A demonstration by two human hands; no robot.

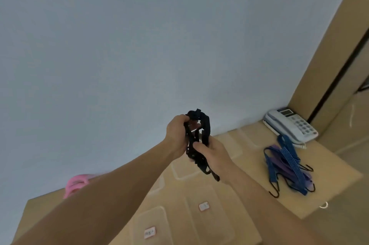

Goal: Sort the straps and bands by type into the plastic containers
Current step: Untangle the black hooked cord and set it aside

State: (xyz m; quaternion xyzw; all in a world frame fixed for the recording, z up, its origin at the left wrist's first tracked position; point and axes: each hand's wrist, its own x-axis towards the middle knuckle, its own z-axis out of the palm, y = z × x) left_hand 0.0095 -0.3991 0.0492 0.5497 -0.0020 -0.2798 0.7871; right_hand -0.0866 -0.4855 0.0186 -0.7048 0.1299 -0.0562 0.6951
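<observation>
Both hands hold a bundle of black straps up in front of the wall. My left hand grips the bundle's upper part and my right hand grips it lower down; a loose end hangs below. On the wooden table lies a pile of blue bungee cords with black hooks and purple bands at the right. Clear plastic containers stand below my arms: one with a label, another with a label, a third farther back. Pink bands show at the left, partly behind my left arm.
A white desk telephone sits at the table's far right corner against the wall. A wooden cabinet or door frame rises at the right. The table's right edge drops off beyond the cord pile.
</observation>
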